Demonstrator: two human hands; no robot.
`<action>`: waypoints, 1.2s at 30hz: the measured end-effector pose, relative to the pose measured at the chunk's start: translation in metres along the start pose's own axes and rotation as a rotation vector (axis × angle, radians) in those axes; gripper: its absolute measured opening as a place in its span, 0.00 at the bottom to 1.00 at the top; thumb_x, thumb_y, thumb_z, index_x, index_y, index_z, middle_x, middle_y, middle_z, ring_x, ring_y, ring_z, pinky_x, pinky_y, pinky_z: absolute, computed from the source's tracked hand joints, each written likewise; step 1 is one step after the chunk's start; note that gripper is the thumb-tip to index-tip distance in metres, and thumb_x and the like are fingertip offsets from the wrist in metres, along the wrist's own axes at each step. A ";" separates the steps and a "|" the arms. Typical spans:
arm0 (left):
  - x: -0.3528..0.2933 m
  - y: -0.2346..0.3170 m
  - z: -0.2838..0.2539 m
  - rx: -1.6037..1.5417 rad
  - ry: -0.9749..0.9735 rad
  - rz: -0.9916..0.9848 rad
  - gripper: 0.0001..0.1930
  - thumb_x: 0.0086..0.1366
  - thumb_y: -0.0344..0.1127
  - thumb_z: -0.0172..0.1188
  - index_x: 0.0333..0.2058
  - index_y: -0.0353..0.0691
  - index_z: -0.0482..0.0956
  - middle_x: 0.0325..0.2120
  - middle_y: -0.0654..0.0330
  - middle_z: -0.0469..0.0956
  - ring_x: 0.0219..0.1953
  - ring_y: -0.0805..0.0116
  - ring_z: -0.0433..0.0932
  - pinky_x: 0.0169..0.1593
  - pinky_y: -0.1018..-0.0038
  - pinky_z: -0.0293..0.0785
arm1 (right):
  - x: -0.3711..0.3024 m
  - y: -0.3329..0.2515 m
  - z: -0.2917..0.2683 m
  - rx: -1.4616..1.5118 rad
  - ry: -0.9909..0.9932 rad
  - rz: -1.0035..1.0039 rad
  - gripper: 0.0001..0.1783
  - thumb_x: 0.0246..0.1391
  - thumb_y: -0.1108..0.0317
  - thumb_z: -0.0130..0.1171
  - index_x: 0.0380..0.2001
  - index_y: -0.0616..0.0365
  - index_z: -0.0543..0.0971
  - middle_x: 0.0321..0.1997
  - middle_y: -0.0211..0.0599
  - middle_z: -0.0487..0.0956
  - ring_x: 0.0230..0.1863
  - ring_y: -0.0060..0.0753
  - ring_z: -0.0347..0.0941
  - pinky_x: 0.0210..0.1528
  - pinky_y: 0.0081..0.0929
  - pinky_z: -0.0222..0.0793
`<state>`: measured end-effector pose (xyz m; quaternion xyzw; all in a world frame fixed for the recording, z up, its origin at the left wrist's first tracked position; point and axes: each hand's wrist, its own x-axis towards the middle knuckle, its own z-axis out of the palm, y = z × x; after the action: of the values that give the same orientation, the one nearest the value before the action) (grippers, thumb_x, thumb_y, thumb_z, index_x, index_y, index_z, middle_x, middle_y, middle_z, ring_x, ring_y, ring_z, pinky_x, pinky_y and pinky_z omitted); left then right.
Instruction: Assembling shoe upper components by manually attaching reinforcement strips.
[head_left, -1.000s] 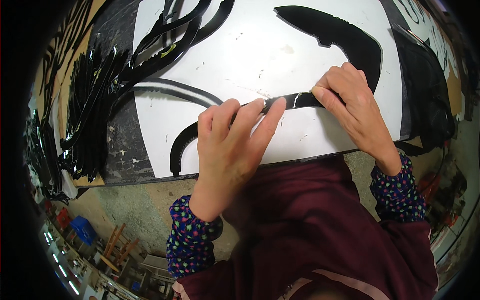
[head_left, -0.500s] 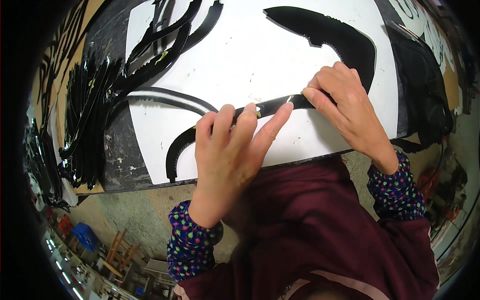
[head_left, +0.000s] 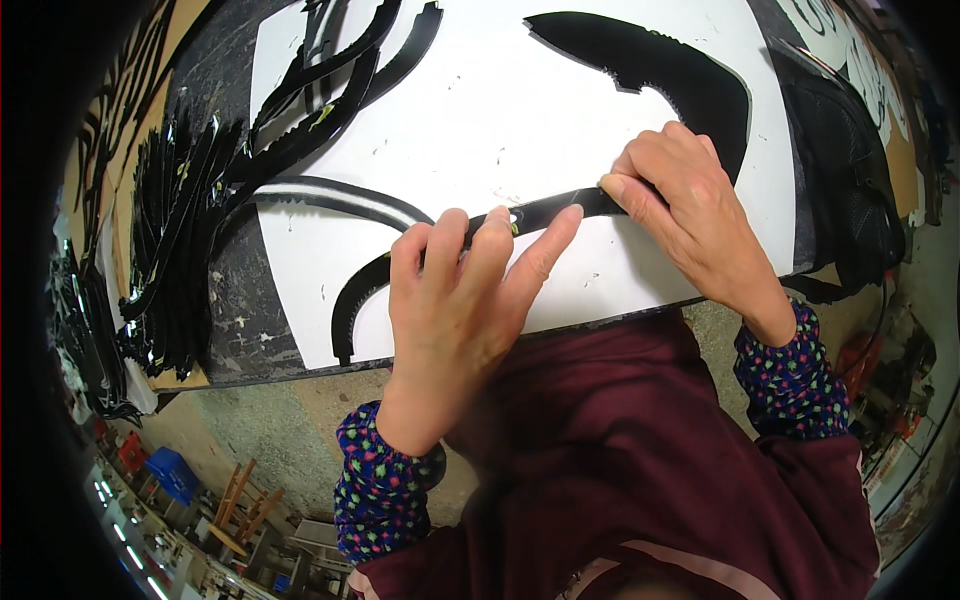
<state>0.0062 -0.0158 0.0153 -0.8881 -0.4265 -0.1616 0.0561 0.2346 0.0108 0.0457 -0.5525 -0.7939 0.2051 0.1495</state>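
- Far left, a black bundle [head_left: 170,255] is lying on the dark surface [head_left: 240,320], and loose bands [head_left: 335,110] are reaching onto the white board [head_left: 470,130].
- A striped band [head_left: 340,188] is curving toward your left hand [head_left: 452,305]; I'm not able to tell whether its end is touching the strip.
- The strip [head_left: 550,212] is lying along the board's near part, its left end bending toward the near edge.
- Your left hand is resting over the strip's middle, thumb and fingers standing apart; you seem to be steadying it.
- Your right hand [head_left: 690,205] is covering the strip farther right, its grip seemingly clamping the strip between thumb and fingers. You are probably working along its length; the next move is likely calling for a firm left hand and a controlled right pinch.
- Beyond that hand, a black piece [head_left: 700,95] is curving upward; your hand is hiding whether it and the strip are meeting.
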 end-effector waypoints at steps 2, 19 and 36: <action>0.000 0.000 0.000 0.004 0.001 0.003 0.30 0.57 0.25 0.59 0.55 0.69 0.79 0.43 0.69 0.70 0.44 0.68 0.67 0.48 0.71 0.64 | 0.000 0.000 0.000 -0.001 -0.001 0.001 0.12 0.64 0.62 0.54 0.30 0.59 0.75 0.28 0.31 0.71 0.34 0.33 0.63 0.42 0.30 0.57; 0.003 0.002 -0.004 0.019 -0.020 -0.009 0.33 0.54 0.20 0.60 0.54 0.68 0.79 0.45 0.69 0.68 0.45 0.68 0.67 0.49 0.71 0.65 | 0.001 0.002 0.003 0.037 0.102 -0.033 0.10 0.60 0.65 0.54 0.26 0.58 0.75 0.26 0.36 0.73 0.32 0.40 0.66 0.40 0.35 0.57; -0.002 -0.002 -0.013 -0.195 0.064 -0.061 0.23 0.54 0.25 0.62 0.51 0.49 0.80 0.47 0.63 0.75 0.46 0.64 0.73 0.50 0.65 0.66 | -0.002 0.006 0.009 -0.021 0.165 -0.090 0.09 0.55 0.65 0.59 0.26 0.56 0.74 0.26 0.35 0.73 0.33 0.38 0.67 0.38 0.37 0.57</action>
<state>0.0003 -0.0193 0.0262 -0.8704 -0.4336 -0.2321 -0.0222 0.2354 0.0092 0.0348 -0.5326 -0.8051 0.1439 0.2178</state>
